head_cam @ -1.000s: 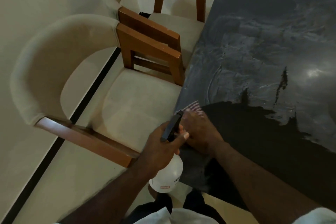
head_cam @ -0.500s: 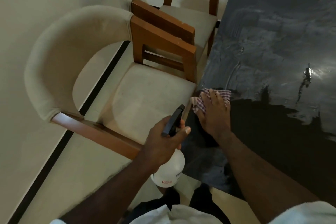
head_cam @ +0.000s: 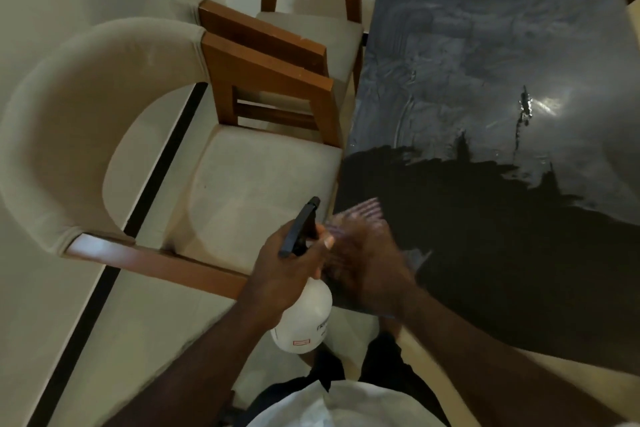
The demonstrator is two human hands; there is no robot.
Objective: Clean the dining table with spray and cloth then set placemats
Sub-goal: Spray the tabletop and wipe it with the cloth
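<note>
The left hand (head_cam: 291, 263) is clenched round the neck of a white plastic spray bottle with a black trigger head (head_cam: 301, 315), held off the near-left corner of the dark glossy table (head_cam: 485, 80), just above the beige cushioned wooden chair (head_cam: 249, 191). Its long axis runs near upright, nozzle pointing toward the upper right of the frame. The right hand (head_cam: 367, 253), blurred, presses a checked cloth (head_cam: 360, 213) at the table edge. A hasty sweep could knock the bottle, and an accidental squeeze might wet the chair.
</note>
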